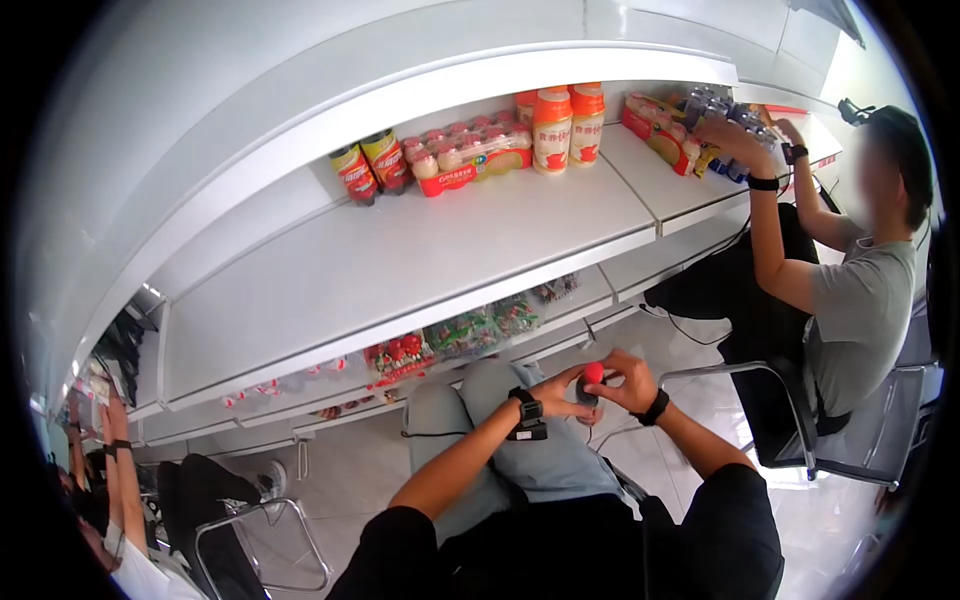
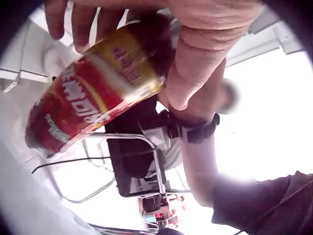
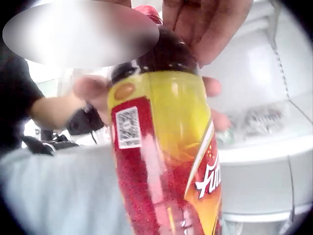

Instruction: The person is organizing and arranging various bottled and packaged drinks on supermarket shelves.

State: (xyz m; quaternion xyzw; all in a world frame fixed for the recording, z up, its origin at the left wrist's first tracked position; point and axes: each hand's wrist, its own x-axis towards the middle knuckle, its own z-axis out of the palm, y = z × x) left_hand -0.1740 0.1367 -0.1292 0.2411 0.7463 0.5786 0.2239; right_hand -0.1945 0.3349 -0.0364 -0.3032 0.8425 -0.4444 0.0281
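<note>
A dark drink bottle with a red and yellow label (image 2: 80, 95) and a red cap (image 1: 594, 373) is held above the lap between both hands. My left hand (image 1: 561, 393) grips the bottle around its upper body, thumb on one side and fingers on the other. At the cap and neck, my right hand (image 1: 632, 383) pinches with thumb and fingers. The right wrist view shows the bottle (image 3: 164, 142) close up, its label carrying a square code, with left fingertips behind it.
On the white shelf (image 1: 420, 265) ahead stand two similar bottles (image 1: 355, 175), a pack of small bottles (image 1: 470, 155) and orange-capped bottles (image 1: 552, 135). Bagged goods (image 1: 465, 335) lie on a lower shelf. A seated person (image 1: 865, 290) reaches to the shelf at right; others sit at left.
</note>
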